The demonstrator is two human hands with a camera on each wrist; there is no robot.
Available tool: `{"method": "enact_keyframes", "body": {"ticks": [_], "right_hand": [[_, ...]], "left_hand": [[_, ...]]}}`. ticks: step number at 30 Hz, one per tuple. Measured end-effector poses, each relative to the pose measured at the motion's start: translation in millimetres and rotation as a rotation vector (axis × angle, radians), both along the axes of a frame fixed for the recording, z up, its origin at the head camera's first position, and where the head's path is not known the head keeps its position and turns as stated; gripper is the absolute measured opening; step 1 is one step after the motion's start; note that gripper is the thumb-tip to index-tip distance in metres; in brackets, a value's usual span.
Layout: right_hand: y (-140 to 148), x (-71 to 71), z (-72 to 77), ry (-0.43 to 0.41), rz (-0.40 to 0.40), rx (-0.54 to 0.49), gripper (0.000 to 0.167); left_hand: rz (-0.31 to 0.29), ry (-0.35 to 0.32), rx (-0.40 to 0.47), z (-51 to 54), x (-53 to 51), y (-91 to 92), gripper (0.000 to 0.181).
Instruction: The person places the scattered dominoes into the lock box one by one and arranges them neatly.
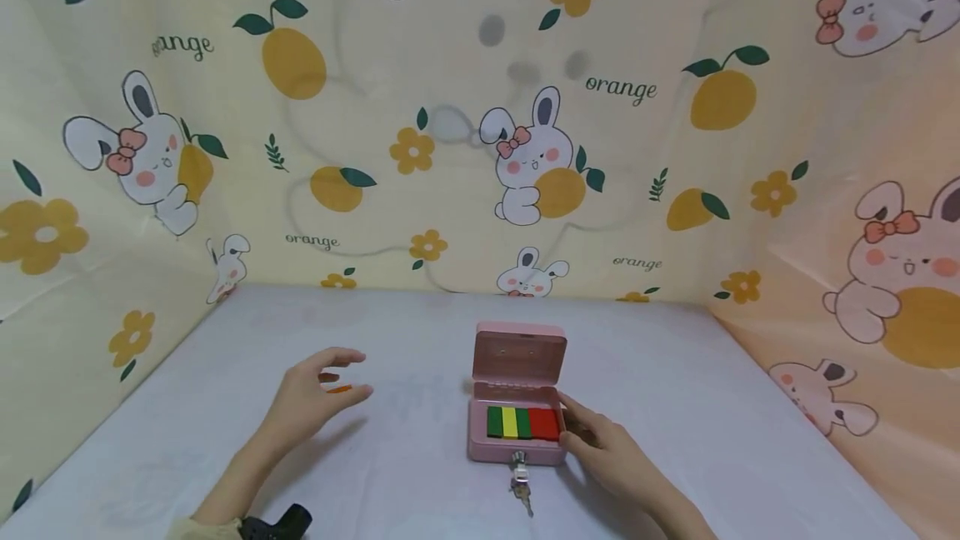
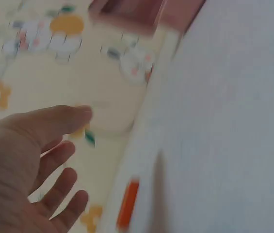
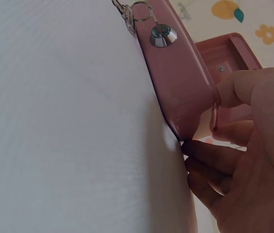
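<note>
A pink metal cash box (image 1: 517, 452) stands on the table with its lid (image 1: 519, 357) raised. Green, yellow and red blocks (image 1: 510, 422) lie side by side in it. At the box's right side, my right hand (image 1: 607, 448) grips the wall, thumb at the upper edge and other fingers low along the side, as the right wrist view shows. My left hand (image 1: 307, 398) is held out to the left with thumb and fingers spread apart. Beyond its fingers, an orange block (image 2: 128, 204) appears on the table, apart from the fingertips.
A small bunch of keys (image 1: 522, 490) hangs from the lock on the box's front. White cloth (image 1: 405, 473) covers the table. Printed curtains (image 1: 450, 215) with rabbits and oranges enclose the back and both sides. A black strap device (image 1: 277, 523) sits on my left wrist.
</note>
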State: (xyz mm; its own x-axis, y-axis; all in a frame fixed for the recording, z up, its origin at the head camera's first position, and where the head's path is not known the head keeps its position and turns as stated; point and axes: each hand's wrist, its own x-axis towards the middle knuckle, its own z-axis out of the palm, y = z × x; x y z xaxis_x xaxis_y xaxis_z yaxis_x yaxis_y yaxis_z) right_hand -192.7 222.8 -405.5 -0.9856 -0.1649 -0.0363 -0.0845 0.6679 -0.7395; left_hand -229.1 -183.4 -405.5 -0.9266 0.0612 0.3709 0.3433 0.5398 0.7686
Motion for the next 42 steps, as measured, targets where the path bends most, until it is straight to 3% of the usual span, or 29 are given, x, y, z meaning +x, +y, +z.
{"method": "enact_keyframes", "body": {"ticks": [5, 11, 20, 27, 32, 42], "right_hand": [[0.8, -0.8, 0.4, -0.001, -0.007, 0.007, 0.06], [-0.6, -2.5, 0.0, -0.016, -0.004, 0.002, 0.061], [-2.0, -2.6, 0.0, -0.025, -0.013, 0.005, 0.061], [-1.8, -3.1, -0.9, -0.024, -0.013, 0.003, 0.062], [-0.4, -2.3, -1.4, -0.015, -0.008, 0.004, 0.061], [0.7, 0.3, -0.5, -0.004, -0.006, -0.002, 0.06]], "left_hand": [[0.031, -0.135, -0.066, -4.9, -3.9, -25.3, 0.056], [0.019, -0.221, -0.133, -8.9, -3.8, -32.1, 0.064], [-0.023, -0.218, -0.111, -12.1, -4.5, -35.4, 0.061], [-0.049, -0.263, -0.072, -11.4, -4.7, -33.4, 0.059], [-0.033, -0.309, -0.041, -10.9, -5.0, -30.8, 0.06], [0.006, -0.33, -0.069, -10.3, -4.6, -27.3, 0.056]]}}
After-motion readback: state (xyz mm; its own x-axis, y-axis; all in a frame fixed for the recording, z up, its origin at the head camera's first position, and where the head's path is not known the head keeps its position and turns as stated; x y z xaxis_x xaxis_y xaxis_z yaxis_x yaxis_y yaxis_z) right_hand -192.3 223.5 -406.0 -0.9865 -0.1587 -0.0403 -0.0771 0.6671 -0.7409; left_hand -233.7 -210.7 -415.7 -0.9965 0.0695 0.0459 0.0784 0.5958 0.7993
